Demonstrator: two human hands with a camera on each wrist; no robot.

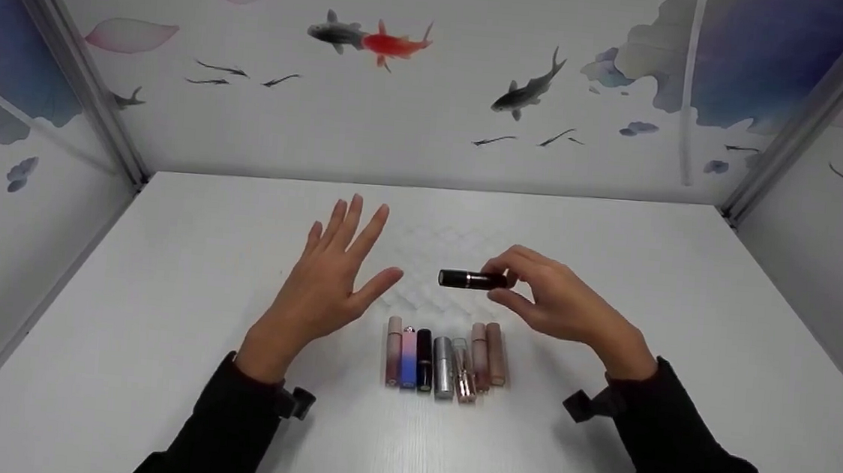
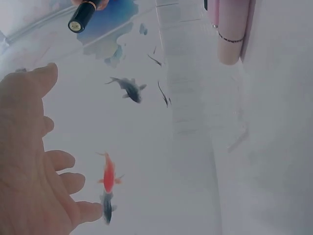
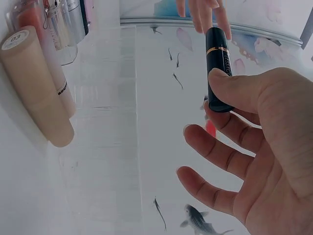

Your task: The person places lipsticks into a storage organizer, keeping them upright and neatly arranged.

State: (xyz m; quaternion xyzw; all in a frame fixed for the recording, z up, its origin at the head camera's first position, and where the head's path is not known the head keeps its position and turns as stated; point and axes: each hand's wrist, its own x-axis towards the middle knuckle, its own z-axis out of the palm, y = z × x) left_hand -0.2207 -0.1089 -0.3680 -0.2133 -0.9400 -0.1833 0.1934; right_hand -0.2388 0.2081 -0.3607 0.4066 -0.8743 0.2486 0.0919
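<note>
My right hand (image 1: 560, 296) pinches a black lipstick tube (image 1: 463, 279) with a thin gold band between thumb and fingers. The tube is held level, and its far end points left toward my other hand. With fingers spread and straight, my left hand (image 1: 328, 282) hovers to the left and holds nothing. Below both hands is a row of several lip products: a pink-and-blue tube (image 1: 409, 357), a black tube (image 1: 423, 360), a silver tube (image 1: 444, 368) and a brownish tube (image 1: 496, 355) at the right end.
A transparent organizer (image 3: 105, 98) with faint ridges lies on the white table (image 1: 187, 248), just beyond the row and hard to make out. Upright panels printed with fish (image 1: 396, 41) and petals enclose the table at the back and sides.
</note>
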